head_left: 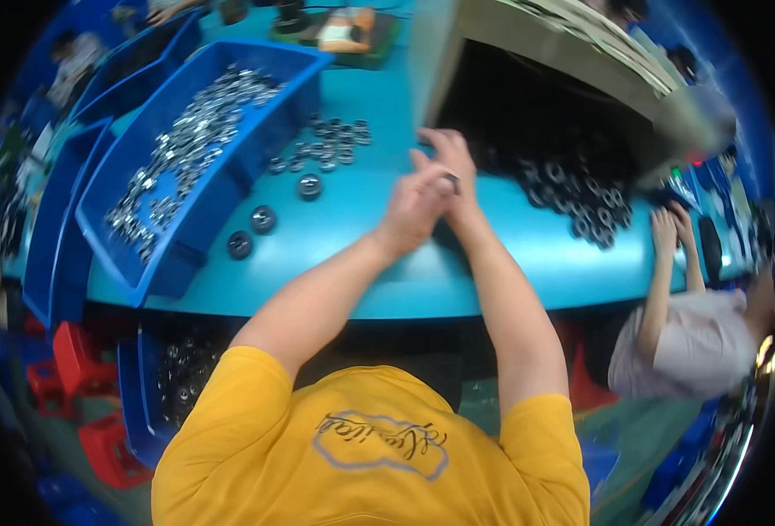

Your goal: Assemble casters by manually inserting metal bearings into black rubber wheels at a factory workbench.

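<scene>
My two hands meet above the turquoise table, near its middle. The fingers of my left hand (412, 207) are closed on a small dark metal part (451, 182), which shows at their tips against my right hand (459, 165). The right hand's fingers curl toward the left one, thumb and forefinger partly outstretched. What lies inside its grip is hidden behind the left hand. To the left, several dark round wheel-like parts (309, 186) lie loose on the tabletop, with a cluster of smaller metal parts (335, 140) behind them.
A blue bin (269, 140) of shiny metal pieces stands at the left. At the right, a large box (447, 66) lies open toward me, with dark ring-shaped parts (600, 213) spilling from it. A co-worker (690, 346) sits on the right. Below the table is another blue bin (133, 394).
</scene>
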A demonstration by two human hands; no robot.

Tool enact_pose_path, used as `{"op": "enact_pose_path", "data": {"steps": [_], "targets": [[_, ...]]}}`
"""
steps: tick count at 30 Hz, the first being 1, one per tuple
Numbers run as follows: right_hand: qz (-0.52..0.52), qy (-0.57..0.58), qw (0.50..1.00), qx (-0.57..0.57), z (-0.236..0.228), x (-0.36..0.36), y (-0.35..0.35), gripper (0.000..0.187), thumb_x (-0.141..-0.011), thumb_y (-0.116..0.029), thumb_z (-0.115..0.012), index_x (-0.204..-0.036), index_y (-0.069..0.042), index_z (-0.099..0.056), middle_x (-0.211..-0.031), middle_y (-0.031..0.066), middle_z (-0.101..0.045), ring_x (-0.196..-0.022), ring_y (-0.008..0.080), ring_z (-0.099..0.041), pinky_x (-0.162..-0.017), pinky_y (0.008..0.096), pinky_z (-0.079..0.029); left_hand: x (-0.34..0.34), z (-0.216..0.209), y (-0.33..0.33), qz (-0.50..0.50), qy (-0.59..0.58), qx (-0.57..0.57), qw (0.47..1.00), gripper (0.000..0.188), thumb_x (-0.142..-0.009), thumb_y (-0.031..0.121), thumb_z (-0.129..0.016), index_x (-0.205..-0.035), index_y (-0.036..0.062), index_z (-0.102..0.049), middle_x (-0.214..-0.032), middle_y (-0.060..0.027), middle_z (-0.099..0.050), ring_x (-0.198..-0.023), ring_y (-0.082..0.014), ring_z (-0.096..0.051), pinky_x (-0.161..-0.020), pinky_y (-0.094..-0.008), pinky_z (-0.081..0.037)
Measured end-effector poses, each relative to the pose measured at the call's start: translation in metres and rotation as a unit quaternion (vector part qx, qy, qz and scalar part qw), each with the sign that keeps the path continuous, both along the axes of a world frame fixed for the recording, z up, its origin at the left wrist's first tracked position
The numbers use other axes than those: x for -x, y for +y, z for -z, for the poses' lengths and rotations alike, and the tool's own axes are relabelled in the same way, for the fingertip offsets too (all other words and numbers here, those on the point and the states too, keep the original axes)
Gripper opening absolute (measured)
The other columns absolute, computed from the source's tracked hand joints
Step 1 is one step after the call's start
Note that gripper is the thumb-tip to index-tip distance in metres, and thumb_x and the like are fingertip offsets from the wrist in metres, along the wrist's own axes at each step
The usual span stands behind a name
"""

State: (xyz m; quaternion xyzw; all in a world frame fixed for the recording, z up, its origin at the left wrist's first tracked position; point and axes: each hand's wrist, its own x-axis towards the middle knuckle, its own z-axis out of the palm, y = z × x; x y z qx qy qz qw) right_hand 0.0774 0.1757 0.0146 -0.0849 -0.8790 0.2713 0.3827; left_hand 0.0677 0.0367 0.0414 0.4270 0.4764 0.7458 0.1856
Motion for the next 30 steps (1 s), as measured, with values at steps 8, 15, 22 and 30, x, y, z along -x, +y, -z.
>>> {"op": "enact_pose_path", "data": {"steps": [8,15,22,30], "targets": [[-0.068,0.018,0.995,-0.074,0.017,0.035,-0.016,0.031,-0.086,-0.004,-0.07,-0.117,-0.008,-0.07,-0.114,0.0122,-0.065,-0.104,0.0233,-0.065,-0.087,0.0344,-0.055,0.032,0.009,-0.012,-0.102,-0.031,-0.025,0.994,0.046,-0.107,0.043,-0.037,-0.105,0.0053,-0.063,-0.07,0.0007,-0.047,-0.059,-0.0079,-0.039,-0.053,-0.0247,-0.029],[-0.044,-0.076,0.995,-0.054,0.022,0.06,-0.041,0.026,-0.086,-0.014,-0.071,-0.112,-0.01,-0.066,-0.111,0.0131,-0.061,-0.106,0.0284,-0.062,-0.091,0.0379,-0.053,0.017,-0.012,-0.007,-0.06,-0.066,-0.057,0.994,0.042,-0.104,0.037,-0.04,-0.11,0.0025,-0.062,-0.065,0.0015,-0.041,-0.054,-0.0057,-0.031,-0.048,-0.0239,-0.023],[-0.052,-0.118,0.991,-0.03,0.046,0.065,-0.036,0.026,-0.086,-0.024,-0.073,-0.107,-0.013,-0.062,-0.108,0.0139,-0.058,-0.108,0.0334,-0.06,-0.095,0.0414,-0.05,0.021,-0.002,-0.001,-0.06,0.04,-0.038,0.997,0.043,-0.106,0.04,-0.041,-0.106,0.0025,-0.062,-0.061,0.0017,-0.039,-0.05,-0.0058,-0.029,-0.048,-0.0236,-0.022],[-0.023,-0.102,0.995,0.008,0.015,-0.021,-0.01,0.023,-0.091,-0.028,-0.065,-0.096,-0.005,-0.064,-0.096,0.0159,-0.061,-0.094,0.0368,-0.063,-0.081,0.0454,-0.054,0.008,-0.004,0.003,-0.028,-0.09,0.001,0.996,0.052,-0.111,0.049,-0.034,-0.1,0.0047,-0.059,-0.06,0.0018,-0.04,-0.048,-0.0058,-0.028,-0.045,-0.0236,-0.021]]}}
